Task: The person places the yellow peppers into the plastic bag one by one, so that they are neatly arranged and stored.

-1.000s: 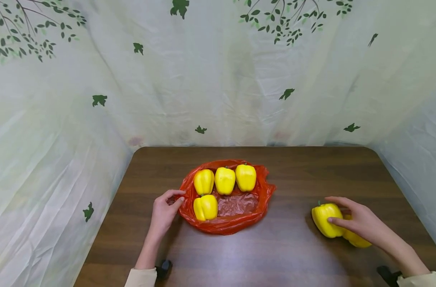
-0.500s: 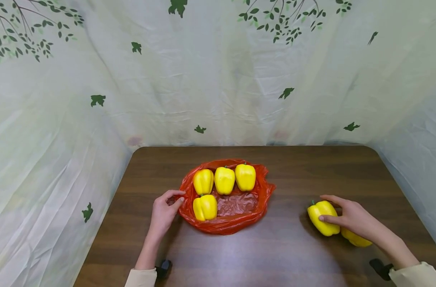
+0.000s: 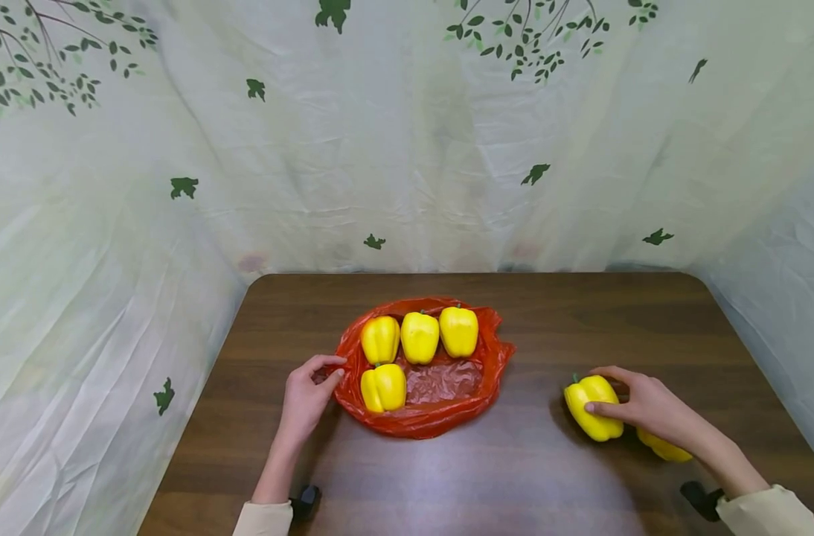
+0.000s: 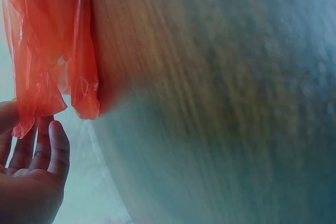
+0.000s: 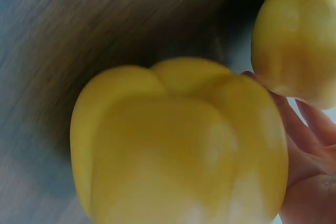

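Observation:
My left hand (image 3: 306, 398) pinches the left rim of a red plastic bag (image 3: 420, 426), which lies spread wide on the table. In the left wrist view, the thin bag film (image 4: 47, 40) hangs down to the fingers. Inside the bag sit several yellow bell peppers (image 3: 420, 339), a row at the back and one at front left. To the right of the bag, my right hand (image 3: 655, 402) grips another yellow bell pepper (image 3: 594, 428) between thumb and fingers. A second loose pepper (image 3: 664, 447), partly hidden under the right hand, fills much of the right wrist view.
The dark wooden table (image 3: 514, 476) has rounded far corners. Behind it and at both sides hangs pale cloth (image 3: 434, 149) with printed leaves. A black strap device (image 3: 306, 502) sits at the left wrist, another (image 3: 702, 500) at the right.
The right hand has moved left with its bell pepper, away from the loose pepper, a gap now showing between the two. The left hand and bag stay put.

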Tool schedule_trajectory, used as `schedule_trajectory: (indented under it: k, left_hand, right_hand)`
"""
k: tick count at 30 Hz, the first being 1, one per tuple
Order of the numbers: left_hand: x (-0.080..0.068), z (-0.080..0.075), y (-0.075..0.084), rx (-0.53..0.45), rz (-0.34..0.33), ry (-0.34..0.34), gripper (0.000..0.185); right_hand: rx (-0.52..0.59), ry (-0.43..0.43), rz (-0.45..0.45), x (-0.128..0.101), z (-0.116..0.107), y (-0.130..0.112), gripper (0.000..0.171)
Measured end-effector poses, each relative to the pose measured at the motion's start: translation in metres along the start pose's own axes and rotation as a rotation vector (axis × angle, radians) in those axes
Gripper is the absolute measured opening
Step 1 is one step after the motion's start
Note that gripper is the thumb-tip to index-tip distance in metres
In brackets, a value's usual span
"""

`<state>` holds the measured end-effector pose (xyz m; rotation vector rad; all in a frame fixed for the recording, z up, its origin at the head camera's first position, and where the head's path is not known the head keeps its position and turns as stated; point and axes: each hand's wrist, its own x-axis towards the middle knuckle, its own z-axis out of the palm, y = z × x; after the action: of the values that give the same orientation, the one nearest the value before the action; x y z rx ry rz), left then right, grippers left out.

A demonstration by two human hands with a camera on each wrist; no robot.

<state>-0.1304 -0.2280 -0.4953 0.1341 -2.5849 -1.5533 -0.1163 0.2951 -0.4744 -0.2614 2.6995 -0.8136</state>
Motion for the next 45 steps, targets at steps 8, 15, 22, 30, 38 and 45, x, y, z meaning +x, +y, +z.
schedule_trajectory:
  k: [8,15,22,30,38,45]
  left_hand:
    - [-0.002,0.002,-0.003,-0.001,0.005,0.001,0.014]
    - [-0.003,0.002,-0.003,0.004,-0.006,-0.008,0.014]
    - [-0.002,0.001,-0.003,0.003,-0.014,-0.013,0.014]
    - [-0.001,0.001,-0.003,0.01,-0.017,-0.012,0.015]
    - [-0.001,0.002,-0.002,0.011,-0.012,-0.006,0.014]
    - [0.001,0.003,-0.004,0.011,0.003,0.006,0.014]
  right_hand:
    - [0.056,0.014,-0.006,-0.001,0.01,-0.004,0.064]
    - [0.122,-0.008,-0.006,0.001,0.016,-0.006,0.059]
    - [0.175,0.0,-0.019,0.004,0.021,-0.013,0.056]
    - [0.218,0.009,-0.002,0.008,0.027,-0.021,0.052]
    - [0.248,0.02,-0.029,0.008,0.028,-0.025,0.051]
    - [0.275,-0.01,-0.052,0.012,0.028,-0.032,0.049]
